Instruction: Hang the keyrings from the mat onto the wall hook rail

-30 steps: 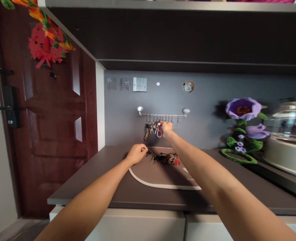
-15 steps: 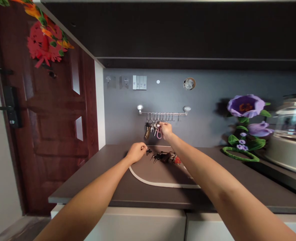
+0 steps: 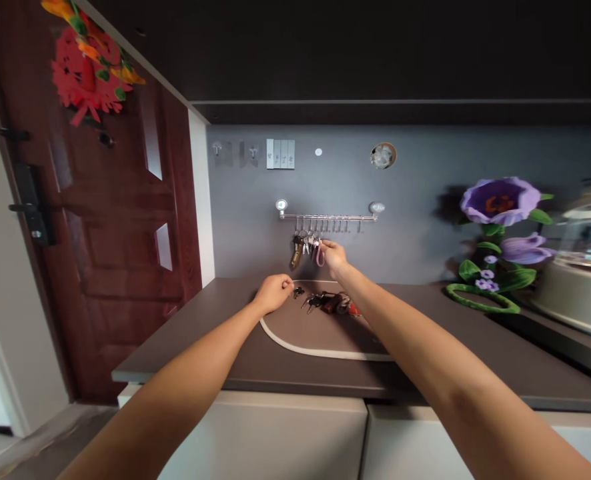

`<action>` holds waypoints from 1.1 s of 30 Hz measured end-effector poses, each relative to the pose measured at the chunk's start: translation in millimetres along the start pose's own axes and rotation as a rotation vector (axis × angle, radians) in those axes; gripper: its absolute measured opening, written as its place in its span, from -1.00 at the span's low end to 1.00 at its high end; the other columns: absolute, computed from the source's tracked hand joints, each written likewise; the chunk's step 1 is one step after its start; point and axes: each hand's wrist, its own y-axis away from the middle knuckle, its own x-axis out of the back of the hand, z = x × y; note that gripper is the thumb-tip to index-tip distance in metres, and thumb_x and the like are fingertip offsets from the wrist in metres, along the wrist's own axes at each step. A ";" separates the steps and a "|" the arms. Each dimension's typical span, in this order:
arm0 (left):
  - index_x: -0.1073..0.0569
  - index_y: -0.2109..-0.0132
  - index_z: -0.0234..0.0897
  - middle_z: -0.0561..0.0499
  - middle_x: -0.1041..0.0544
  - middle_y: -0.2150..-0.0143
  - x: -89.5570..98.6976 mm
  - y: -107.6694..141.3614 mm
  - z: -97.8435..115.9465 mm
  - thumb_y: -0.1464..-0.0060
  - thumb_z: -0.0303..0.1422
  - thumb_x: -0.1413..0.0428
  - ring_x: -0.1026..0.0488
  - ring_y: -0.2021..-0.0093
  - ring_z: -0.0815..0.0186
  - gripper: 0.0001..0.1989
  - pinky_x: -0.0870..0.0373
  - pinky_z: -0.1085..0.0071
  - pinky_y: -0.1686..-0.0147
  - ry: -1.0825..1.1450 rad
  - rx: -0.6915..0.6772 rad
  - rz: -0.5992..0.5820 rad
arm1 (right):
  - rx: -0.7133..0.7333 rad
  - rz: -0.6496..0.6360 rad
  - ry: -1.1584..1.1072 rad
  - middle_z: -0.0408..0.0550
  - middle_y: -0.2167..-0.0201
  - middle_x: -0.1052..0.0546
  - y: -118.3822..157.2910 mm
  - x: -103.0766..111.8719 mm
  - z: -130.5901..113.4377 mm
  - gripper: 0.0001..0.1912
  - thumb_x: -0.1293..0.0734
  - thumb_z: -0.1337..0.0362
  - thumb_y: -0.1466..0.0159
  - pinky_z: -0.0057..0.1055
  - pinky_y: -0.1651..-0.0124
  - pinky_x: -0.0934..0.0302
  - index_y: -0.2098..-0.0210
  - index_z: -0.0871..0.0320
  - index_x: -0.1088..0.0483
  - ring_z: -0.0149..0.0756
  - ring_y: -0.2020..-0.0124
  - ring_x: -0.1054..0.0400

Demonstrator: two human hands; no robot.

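My right hand (image 3: 334, 257) reaches up to the wall rail (image 3: 328, 217) and pinches a set of keys by its top, just under the hooks. A pink loop (image 3: 320, 257) dangles from this set, beside the fingertips. Other keys (image 3: 306, 244) hang to its left, along with a brown key fob (image 3: 296, 253) bearing light lettering. Low over the mat (image 3: 295, 333), my left hand (image 3: 274, 293) has its fingers curled together; whatever may be in them is hidden. Close to its fingertips is a small dark key bunch (image 3: 298, 292). More keys with brown and red fobs (image 3: 332, 304) lie on the mat.
A purple plush flower (image 3: 500, 200) and a clear-domed appliance (image 3: 583, 267) stand at the right of the counter (image 3: 190, 333). A dark cabinet (image 3: 375, 60) overhangs the wall. Switches (image 3: 280, 154) sit above the rail, and a red-brown door (image 3: 120, 267) is at left.
The view has shifted slightly, so everything sits a little higher. My right hand stays at the same hanging keys, and my left hand stays low over the mat.
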 end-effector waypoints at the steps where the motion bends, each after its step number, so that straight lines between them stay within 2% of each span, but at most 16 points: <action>1: -0.44 0.36 -0.31 0.03 -0.48 0.46 -0.8 0.2 -0.4 0.03 -0.38 0.04 -0.37 0.44 0.40 -0.82 -0.22 0.51 0.40 0.002 0.006 0.001 | -0.001 -0.003 0.016 -0.14 0.46 -0.48 2.9 1.2 0.2 -0.84 -0.20 0.44 -0.08 -0.60 0.35 -0.19 0.34 0.24 -0.37 -0.52 0.48 -0.30; 6: -0.43 0.30 -0.34 0.00 -0.49 0.41 -4.9 0.9 -1.5 0.06 -0.41 0.01 -0.39 0.41 0.40 -0.82 -0.25 0.52 0.36 -0.012 0.062 -0.004 | -0.003 0.005 0.173 -0.07 0.24 -0.47 17.0 9.9 6.2 -0.68 -0.26 0.43 -0.04 -0.48 0.11 -0.14 0.18 0.22 -0.35 -0.46 0.29 -0.32; 9: -0.44 0.25 -0.36 -0.04 -0.50 0.35 -5.1 -0.5 -1.0 0.07 -0.45 0.02 -0.39 0.37 0.38 -0.79 -0.27 0.50 0.31 -0.061 0.110 -0.001 | 0.012 -0.075 0.219 -0.04 0.19 -0.46 29.7 17.1 12.1 -0.67 -0.27 0.40 -0.04 -0.44 0.04 -0.09 0.16 0.22 -0.35 -0.44 0.22 -0.32; 13: -0.45 0.26 -0.35 -0.04 -0.50 0.32 -2.2 -6.6 1.9 0.11 -0.47 -0.01 -0.39 0.33 0.36 -0.78 -0.26 0.49 0.28 -0.135 0.128 -0.050 | 0.062 -0.165 0.314 -0.05 0.20 -0.46 50.2 27.6 19.4 -0.74 -0.26 0.37 -0.05 -0.39 0.03 -0.10 0.22 0.20 -0.38 -0.41 0.20 -0.31; 20: -0.49 0.31 -0.34 0.01 -0.49 0.43 -4.3 -25.5 7.5 0.14 -0.39 -0.09 -0.36 0.43 0.38 -0.82 -0.24 0.49 0.37 -0.142 0.192 -0.204 | 0.156 -0.272 0.436 -0.07 0.31 -0.49 68.9 38.6 22.5 -0.82 -0.27 0.42 -0.04 -0.36 0.04 -0.11 0.34 0.17 -0.42 -0.37 0.24 -0.34; 28: -0.51 0.39 -0.32 0.01 -0.49 0.46 -11.7 -29.0 10.6 0.09 -0.38 -0.05 -0.34 0.46 0.39 -0.84 -0.20 0.50 0.42 -0.226 0.126 -0.243 | 0.251 -0.320 0.575 -0.09 0.37 -0.51 65.0 42.1 25.0 -0.83 -0.29 0.48 0.01 -0.38 0.06 -0.11 0.44 0.13 -0.45 -0.32 0.27 -0.34; 33: -0.51 0.33 -0.29 -0.02 -0.52 0.36 -8.9 -26.9 7.9 0.05 -0.45 0.02 -0.38 0.37 0.34 -0.79 -0.20 0.49 0.34 -0.316 -0.046 -0.307 | 0.265 -0.357 0.588 -0.09 0.41 -0.51 64.9 36.4 26.2 -0.85 -0.29 0.48 0.01 -0.40 0.07 -0.11 0.49 0.14 -0.45 -0.30 0.29 -0.34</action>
